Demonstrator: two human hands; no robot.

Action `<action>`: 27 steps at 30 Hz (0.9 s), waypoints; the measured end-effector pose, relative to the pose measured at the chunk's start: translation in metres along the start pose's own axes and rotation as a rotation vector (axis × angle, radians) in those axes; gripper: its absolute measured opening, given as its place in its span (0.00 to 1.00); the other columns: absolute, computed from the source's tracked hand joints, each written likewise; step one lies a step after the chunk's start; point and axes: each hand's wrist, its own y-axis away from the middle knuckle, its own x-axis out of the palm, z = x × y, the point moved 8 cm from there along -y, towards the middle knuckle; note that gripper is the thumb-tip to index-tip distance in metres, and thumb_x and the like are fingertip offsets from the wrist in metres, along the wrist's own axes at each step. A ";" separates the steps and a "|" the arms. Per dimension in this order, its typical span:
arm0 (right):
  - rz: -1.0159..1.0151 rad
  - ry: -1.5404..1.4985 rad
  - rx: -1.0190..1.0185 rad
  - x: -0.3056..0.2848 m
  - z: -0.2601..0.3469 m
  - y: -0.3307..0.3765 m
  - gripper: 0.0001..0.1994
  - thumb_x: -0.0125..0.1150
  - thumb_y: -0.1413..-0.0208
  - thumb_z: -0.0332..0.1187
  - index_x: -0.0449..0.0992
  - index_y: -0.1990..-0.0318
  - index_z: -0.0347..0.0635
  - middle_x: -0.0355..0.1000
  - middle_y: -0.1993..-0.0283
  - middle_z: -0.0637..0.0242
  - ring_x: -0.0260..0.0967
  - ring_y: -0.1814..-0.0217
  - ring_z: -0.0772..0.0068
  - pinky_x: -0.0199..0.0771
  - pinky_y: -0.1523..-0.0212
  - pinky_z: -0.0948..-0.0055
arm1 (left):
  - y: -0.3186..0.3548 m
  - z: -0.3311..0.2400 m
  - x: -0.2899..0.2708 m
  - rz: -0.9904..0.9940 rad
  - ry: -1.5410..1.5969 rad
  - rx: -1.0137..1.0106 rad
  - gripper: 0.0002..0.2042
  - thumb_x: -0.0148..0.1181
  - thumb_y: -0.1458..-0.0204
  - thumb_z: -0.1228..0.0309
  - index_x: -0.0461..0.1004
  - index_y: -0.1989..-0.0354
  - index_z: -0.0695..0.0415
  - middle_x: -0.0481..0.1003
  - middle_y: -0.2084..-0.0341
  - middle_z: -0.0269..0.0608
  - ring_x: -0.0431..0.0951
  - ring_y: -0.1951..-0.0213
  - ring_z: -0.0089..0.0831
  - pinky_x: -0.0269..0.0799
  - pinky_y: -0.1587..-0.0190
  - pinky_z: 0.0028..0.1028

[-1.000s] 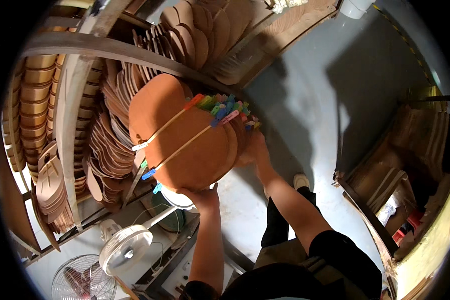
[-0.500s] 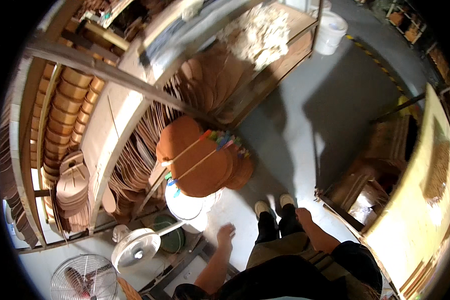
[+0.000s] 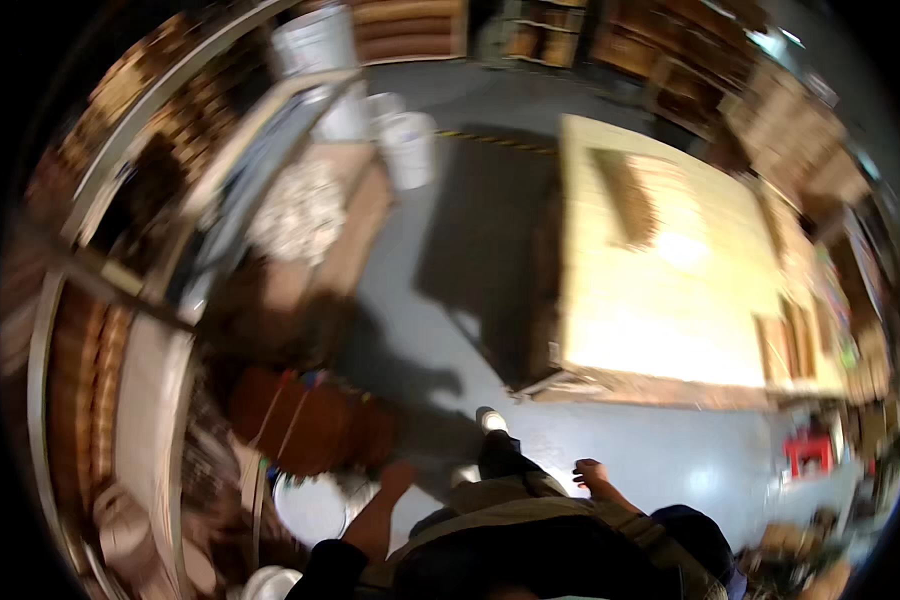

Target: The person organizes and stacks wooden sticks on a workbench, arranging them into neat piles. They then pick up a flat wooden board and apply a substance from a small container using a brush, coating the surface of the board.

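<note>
My left hand (image 3: 398, 480) hangs low beside the stacked rust-brown pieces (image 3: 305, 425), which have thin sticks and coloured clips on them. It is smeared by motion, so its fingers cannot be read. Below the stack stands a round white-topped container (image 3: 310, 508), close to my left forearm. My right hand (image 3: 590, 474) hangs at my right side above the grey floor, its fingers curled in and nothing seen in them. One pale shoe (image 3: 491, 420) is forward of the other.
A large yellow-topped table (image 3: 670, 330) stands ahead right, with a brown bristly piece (image 3: 660, 200) on it. White buckets (image 3: 408, 150) stand beyond the left shelf, which bears a pale fluffy heap (image 3: 298, 212). A red stool (image 3: 808, 455) is far right. Grey floor (image 3: 420, 235) runs between shelf and table.
The view has swung to the right and I have stepped. The shelf and brown stack have shifted left and down; the yellow table now shows whole. Both hands still hang low.
</note>
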 end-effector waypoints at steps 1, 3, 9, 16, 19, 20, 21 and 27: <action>-0.002 0.028 0.001 -0.010 -0.015 0.012 0.13 0.55 0.45 0.41 0.76 0.61 0.41 0.77 0.67 0.62 0.75 0.73 0.67 0.73 0.77 0.69 | -0.004 0.039 0.047 0.091 0.043 -0.104 0.06 0.54 0.49 0.71 0.76 0.73 0.57 0.74 0.72 0.47 0.76 0.69 0.40 0.73 0.70 0.39; 0.057 0.337 -0.074 -0.030 -0.076 0.017 0.17 0.53 0.46 0.46 0.78 0.69 0.39 0.77 0.71 0.61 0.74 0.74 0.65 0.74 0.75 0.64 | -0.023 0.001 -0.003 -0.070 -0.033 0.176 0.09 0.52 0.50 0.71 0.79 0.75 0.58 0.76 0.73 0.50 0.78 0.68 0.45 0.73 0.66 0.45; -0.147 0.252 0.055 -0.085 -0.155 0.056 0.17 0.54 0.51 0.45 0.79 0.72 0.40 0.76 0.77 0.60 0.71 0.80 0.64 0.72 0.77 0.63 | -0.087 -0.036 0.025 0.089 0.199 0.288 0.08 0.57 0.52 0.66 0.79 0.77 0.55 0.77 0.74 0.43 0.77 0.69 0.41 0.72 0.66 0.42; -0.285 0.084 -0.171 -0.146 -0.212 0.054 0.20 0.56 0.48 0.50 0.80 0.66 0.41 0.77 0.74 0.62 0.74 0.75 0.67 0.74 0.74 0.67 | -0.169 -0.179 0.016 0.308 0.503 -0.073 0.08 0.58 0.52 0.65 0.79 0.78 0.53 0.77 0.77 0.41 0.77 0.73 0.37 0.71 0.69 0.38; -0.354 -0.269 -0.107 -0.196 -0.255 0.063 0.20 0.59 0.46 0.48 0.77 0.54 0.41 0.78 0.70 0.65 0.76 0.71 0.73 0.73 0.73 0.70 | -0.194 -0.294 0.007 0.196 0.369 0.272 0.09 0.59 0.52 0.65 0.78 0.79 0.53 0.76 0.80 0.40 0.76 0.75 0.34 0.69 0.71 0.35; -0.375 -0.319 -0.084 -0.216 -0.275 0.069 0.20 0.60 0.46 0.47 0.78 0.54 0.40 0.78 0.70 0.64 0.76 0.71 0.73 0.73 0.73 0.70 | -0.192 -0.337 -0.004 0.101 0.268 0.469 0.09 0.59 0.52 0.64 0.78 0.80 0.53 0.76 0.81 0.40 0.75 0.77 0.31 0.68 0.73 0.33; -0.396 -0.369 -0.063 -0.235 -0.294 0.074 0.20 0.60 0.46 0.47 0.78 0.55 0.39 0.78 0.69 0.64 0.76 0.71 0.72 0.74 0.72 0.69 | -0.195 -0.393 -0.015 0.086 0.342 0.751 0.10 0.59 0.52 0.65 0.77 0.81 0.54 0.76 0.81 0.40 0.74 0.78 0.30 0.67 0.74 0.30; -0.501 0.342 0.010 -0.322 -0.433 0.087 0.10 0.56 0.52 0.38 0.76 0.65 0.43 0.75 0.67 0.55 0.73 0.64 0.51 0.72 0.66 0.57 | -0.192 -0.688 -0.109 0.302 0.618 0.593 0.10 0.50 0.51 0.68 0.75 0.75 0.60 0.74 0.83 0.46 0.74 0.78 0.34 0.68 0.72 0.32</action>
